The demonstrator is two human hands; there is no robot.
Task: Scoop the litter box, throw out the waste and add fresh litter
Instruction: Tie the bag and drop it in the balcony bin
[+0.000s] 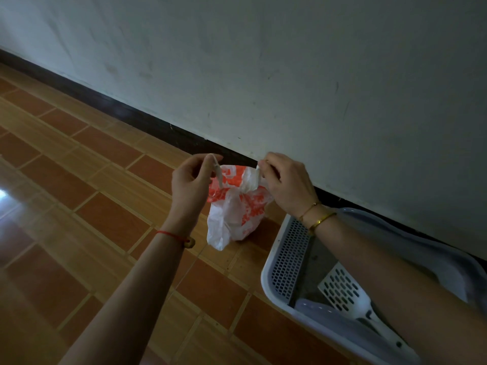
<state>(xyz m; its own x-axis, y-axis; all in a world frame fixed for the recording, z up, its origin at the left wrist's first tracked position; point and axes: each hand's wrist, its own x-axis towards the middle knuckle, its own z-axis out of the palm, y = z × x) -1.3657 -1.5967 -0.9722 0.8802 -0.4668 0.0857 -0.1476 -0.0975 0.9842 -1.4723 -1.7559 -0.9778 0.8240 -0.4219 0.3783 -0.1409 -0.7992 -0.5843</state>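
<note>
A white plastic bag (237,209) with orange print stands on the tiled floor by the wall. My left hand (191,180) pinches one of its handles and my right hand (286,180) pinches the other, both held up above the bag. At the lower right sits the white litter box (271,283) with a perforated grille and grey litter inside. A white slotted scoop (345,291) lies in the box, its handle pointing toward the lower right. My right forearm crosses over the box and hides part of it.
A pale wall (290,75) with a dark skirting board (131,114) runs diagonally behind the bag and box. Brown and tan floor tiles (92,206) stretch to the left.
</note>
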